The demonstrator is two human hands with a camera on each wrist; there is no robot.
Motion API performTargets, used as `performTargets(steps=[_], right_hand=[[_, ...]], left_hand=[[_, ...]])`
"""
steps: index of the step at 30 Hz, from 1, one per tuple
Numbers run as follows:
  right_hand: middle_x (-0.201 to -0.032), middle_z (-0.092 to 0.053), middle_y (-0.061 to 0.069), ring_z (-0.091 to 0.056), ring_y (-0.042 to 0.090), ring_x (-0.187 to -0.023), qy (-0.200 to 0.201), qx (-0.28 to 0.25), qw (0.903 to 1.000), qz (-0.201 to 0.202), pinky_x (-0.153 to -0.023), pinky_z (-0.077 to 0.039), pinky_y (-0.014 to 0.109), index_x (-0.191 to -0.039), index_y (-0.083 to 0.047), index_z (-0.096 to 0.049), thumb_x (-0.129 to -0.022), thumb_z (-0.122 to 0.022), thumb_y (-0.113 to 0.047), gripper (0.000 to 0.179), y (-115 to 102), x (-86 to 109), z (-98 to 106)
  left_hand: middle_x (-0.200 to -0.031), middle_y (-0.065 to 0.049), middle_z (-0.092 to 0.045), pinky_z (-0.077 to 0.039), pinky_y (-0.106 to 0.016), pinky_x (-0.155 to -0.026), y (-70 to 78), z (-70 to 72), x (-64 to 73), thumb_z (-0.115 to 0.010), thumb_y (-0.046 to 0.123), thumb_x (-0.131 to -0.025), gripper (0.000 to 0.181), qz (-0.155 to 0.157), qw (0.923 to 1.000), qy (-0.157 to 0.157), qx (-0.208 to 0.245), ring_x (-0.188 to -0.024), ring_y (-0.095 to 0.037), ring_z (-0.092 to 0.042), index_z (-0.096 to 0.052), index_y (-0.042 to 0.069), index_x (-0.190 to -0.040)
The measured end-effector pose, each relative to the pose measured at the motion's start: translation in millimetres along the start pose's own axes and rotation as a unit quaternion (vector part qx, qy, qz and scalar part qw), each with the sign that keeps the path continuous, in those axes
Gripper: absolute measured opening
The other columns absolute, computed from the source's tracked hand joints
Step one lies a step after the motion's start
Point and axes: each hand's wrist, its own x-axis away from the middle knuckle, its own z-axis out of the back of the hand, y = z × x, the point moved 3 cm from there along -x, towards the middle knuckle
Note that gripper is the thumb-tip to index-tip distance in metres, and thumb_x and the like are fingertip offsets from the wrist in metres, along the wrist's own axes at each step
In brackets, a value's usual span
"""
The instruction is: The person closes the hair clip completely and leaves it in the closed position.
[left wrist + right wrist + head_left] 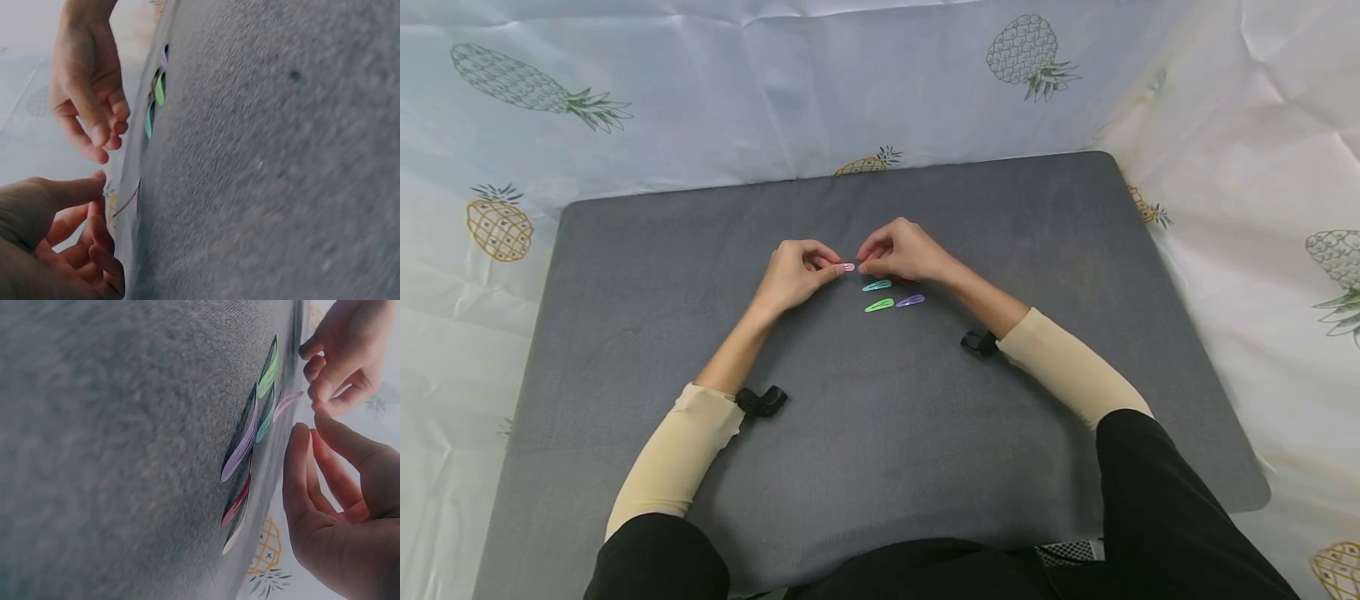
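Observation:
My left hand (797,273) is at the back middle of the grey table, thumb and fingertips bent together at one end of a pink snap hair clip (849,267). In the right wrist view the pink clip's other end slants down to the cloth. Facing it, my right hand (904,252) hovers with bent fingers and nothing between them, its thumb and index a small gap apart. Just nearer to me lie a teal clip (877,285), a green clip (879,305) and a purple clip (911,300). The right wrist view adds a red clip (237,501) and a white clip (235,534).
A grey cloth covers the table (835,467). White curtains (700,92) with printed pineapples hang behind it and at both sides. A black wrist camera (762,402) sits on the left forearm, another black camera (979,342) on the right one.

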Motion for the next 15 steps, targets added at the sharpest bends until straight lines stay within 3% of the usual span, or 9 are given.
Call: performTargets(steps=[15], right_hand=[[-0.092,-0.083,0.008,-0.072,0.008,-0.075,-0.031,0.009,0.9992,-0.024,-0.071,-0.055,0.023,-0.110,-0.008,-0.084,-0.096,-0.082,-0.012,0.015,0,-21.1,-11]], left_hand=[[-0.093,-0.019,-0.082,-0.046,-0.018,-0.066,-17.0,8.4,-6.4,-0.078,0.020,-0.100,0.021,0.042,0.9987,0.017,-0.023,-0.066,0.003,-0.060,-0.084,0.000,-0.104]])
